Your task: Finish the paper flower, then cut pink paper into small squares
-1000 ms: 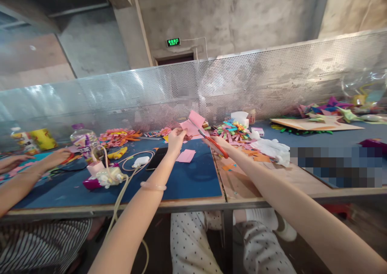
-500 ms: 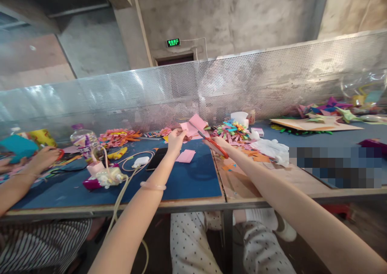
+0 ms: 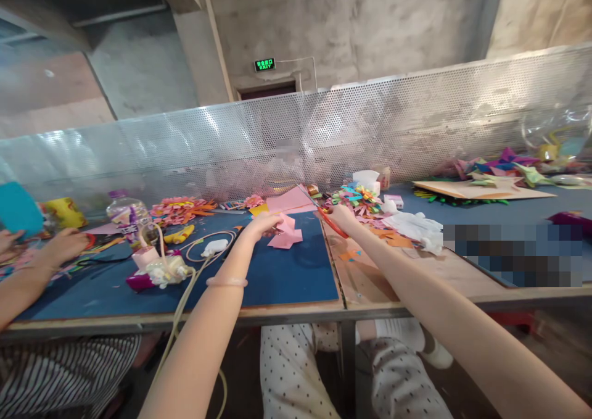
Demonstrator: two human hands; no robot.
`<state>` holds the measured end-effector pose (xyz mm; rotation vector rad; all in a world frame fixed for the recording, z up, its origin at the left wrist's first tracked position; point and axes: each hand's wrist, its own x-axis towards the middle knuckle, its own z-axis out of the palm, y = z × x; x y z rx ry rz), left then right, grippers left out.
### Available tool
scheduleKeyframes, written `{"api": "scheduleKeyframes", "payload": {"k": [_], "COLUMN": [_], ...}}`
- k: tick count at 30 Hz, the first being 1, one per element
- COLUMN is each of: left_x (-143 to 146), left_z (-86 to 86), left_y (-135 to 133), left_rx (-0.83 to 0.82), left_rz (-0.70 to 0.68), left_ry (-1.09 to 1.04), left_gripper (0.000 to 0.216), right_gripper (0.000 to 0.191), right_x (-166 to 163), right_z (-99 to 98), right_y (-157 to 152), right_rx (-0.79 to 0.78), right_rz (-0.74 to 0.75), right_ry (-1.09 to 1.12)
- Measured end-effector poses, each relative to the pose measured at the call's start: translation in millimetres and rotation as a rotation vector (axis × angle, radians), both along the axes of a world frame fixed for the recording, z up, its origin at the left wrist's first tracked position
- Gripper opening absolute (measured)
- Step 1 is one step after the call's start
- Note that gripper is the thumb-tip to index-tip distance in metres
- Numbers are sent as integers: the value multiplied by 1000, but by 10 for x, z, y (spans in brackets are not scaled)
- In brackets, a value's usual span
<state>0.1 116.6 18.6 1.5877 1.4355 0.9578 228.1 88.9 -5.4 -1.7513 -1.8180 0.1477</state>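
Observation:
Over the blue mat (image 3: 296, 283), my left hand (image 3: 267, 223) pinches a small piece of pink paper (image 3: 287, 223). Just below and partly covered by it lies a pink paper square (image 3: 287, 240). My right hand (image 3: 341, 215) is wrapped round red-handled scissors (image 3: 333, 226), whose blades point up and to the left. Beyond both hands rests a larger pink paper sheet (image 3: 296, 198), close to the blade tips. Whether the blades touch that sheet I cannot tell.
A power strip (image 3: 169, 269) with cables and a plastic bottle (image 3: 127, 212) stand to the left. Nearby, a co-worker's hand (image 3: 67, 246) holds red-handled scissors. Colourful paper strips (image 3: 354, 200) and a white plastic bag (image 3: 416, 228) lie right. A perforated metal screen (image 3: 370, 123) runs behind.
My left hand has come down and nearer with a small piece of pink paper, over the square on the mat. The larger sheet now lies behind. My right hand keeps the scissors, nearly still.

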Motion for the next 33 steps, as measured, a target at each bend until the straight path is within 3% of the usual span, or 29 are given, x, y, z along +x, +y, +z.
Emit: {"api": "scheduleKeyframes", "payload": {"k": [3, 7, 11, 13, 16, 18, 19, 23, 27, 30, 33], "left_x": [-93, -184, -226, -226, -218, -216, -218, -232, -234, -202, -155], "left_z": [16, 6, -41, -59, -65, -60, -58, -78, -127, -143, -139], "left_y": [10, 61, 102, 105, 94, 88, 86, 99, 124, 126, 130], "left_rx": [-32, -67, -36, -22, -25, -14, -6, -35, -41, -1, 46], "left_rz": [19, 12, 18, 24, 42, 55, 58, -5, -46, -105, -149], "left_ry": [136, 195, 324, 356, 304, 241, 217, 209, 257, 449, 654], "left_gripper": [5, 9, 13, 17, 23, 25, 26, 25, 21, 20, 19], "right_gripper": [49, 40, 46, 46, 43, 43, 34, 24, 24, 28, 28], "right_x": [127, 283, 231, 89, -197, -365, -426, -493, -391, -345, -386], "right_z": [-51, -130, -94, -79, -130, -189, -213, -215, -82, 19, 15], "right_y": [31, 41, -34, -66, -72, -65, -66, -85, 18, 226, 435], "right_rx": [-18, -143, -11, 132, 308, 319, 299, 245, 291, 378, 365], "right_rz": [-103, -126, -217, -70, 478, 634, 654, 557, 356, 205, 195], "right_ry": [-146, -263, -281, -296, -293, -364, -422, -634, -635, -645, -712]}}
